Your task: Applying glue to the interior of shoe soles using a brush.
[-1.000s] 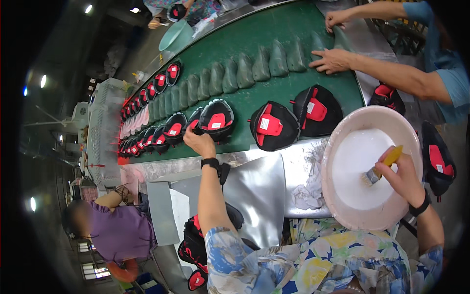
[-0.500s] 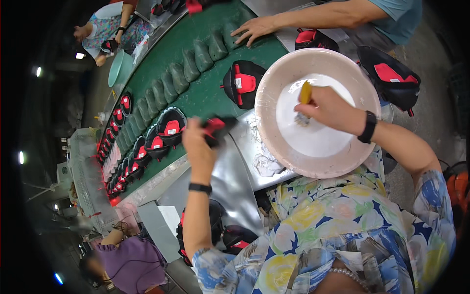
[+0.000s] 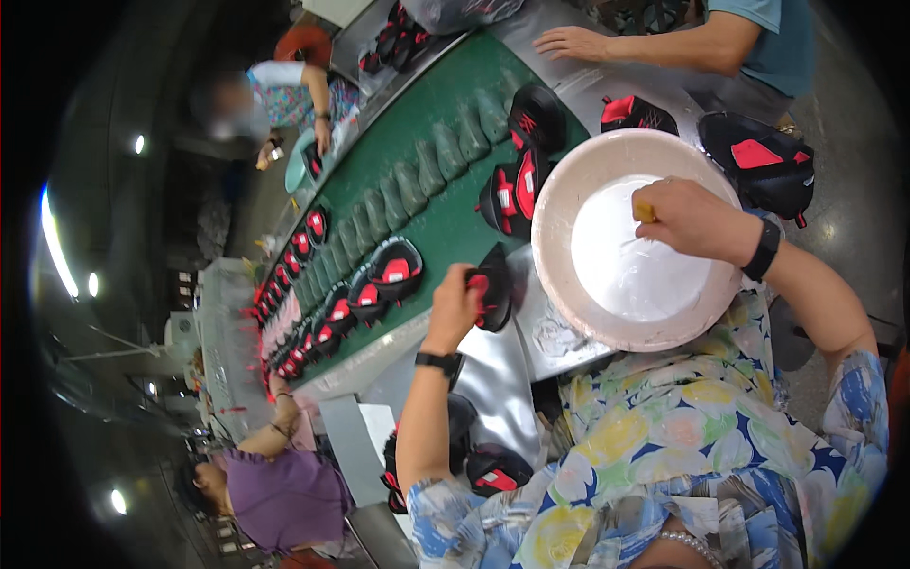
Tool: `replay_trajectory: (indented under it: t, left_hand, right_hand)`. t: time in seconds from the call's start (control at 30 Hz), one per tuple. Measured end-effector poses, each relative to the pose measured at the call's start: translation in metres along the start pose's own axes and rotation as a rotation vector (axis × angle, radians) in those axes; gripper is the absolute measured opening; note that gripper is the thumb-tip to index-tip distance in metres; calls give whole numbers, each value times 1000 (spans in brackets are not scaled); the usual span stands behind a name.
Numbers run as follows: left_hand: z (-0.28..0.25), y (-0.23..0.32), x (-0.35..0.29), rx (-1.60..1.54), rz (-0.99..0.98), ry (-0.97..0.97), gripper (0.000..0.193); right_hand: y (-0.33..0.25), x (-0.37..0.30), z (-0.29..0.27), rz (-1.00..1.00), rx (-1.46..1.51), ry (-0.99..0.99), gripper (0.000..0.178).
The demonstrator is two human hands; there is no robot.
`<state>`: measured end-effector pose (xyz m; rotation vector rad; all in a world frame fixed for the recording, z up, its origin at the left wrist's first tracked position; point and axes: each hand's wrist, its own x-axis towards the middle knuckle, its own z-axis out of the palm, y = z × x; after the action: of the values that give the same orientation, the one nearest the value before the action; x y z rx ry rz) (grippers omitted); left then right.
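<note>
My left hand [image 3: 453,311] grips a black and red shoe upper [image 3: 495,292], held over the edge between the green belt and the metal table. In my right hand [image 3: 700,220] is a brush with a yellow handle [image 3: 645,211]. That hand is above a wide pale pink basin [image 3: 561,284] of white liquid [image 3: 637,284]; the bristles are hard to make out. Left of the basin, on the belt, are more black and red uppers [image 3: 512,194], with a black one [image 3: 537,116] touching them. A crumpled white cloth [image 3: 557,337] lies by the basin.
Grey shoe lasts [image 3: 408,188] line the green belt [image 3: 455,213], with a row of uppers [image 3: 393,270] on its near side. Uppers also lie right of the basin [image 3: 758,156] and below my left arm [image 3: 498,469]. A co-worker's hand [image 3: 573,44] rests on the far metal table.
The view has shifted, so the scene sits further right. A co-worker's hand has left the lasts for the metal table. More uppers now show on the belt beside the basin.
</note>
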<state>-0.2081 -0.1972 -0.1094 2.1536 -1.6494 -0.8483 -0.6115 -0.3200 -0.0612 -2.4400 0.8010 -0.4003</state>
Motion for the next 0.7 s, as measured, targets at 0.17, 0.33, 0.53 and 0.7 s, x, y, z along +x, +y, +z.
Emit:
replay_trajectory:
  t: [0.17,0.33,0.53,0.7]
  left_hand:
    - [-48,-12,-33,-902,7,97,51]
    - [-24,47,-33,-674,176,144,48]
    - [25,85,-12,-447,365,330,48]
    - [38,106,-1,-262,460,516,48]
  right_hand:
    - [6,13,-25,-107,315,355,24]
    - [-30,44,-41,-309,553,517,27]
    - [-25,24,-29,25,375,566,35]
    - [-40,14,-4,212,701,567,34]
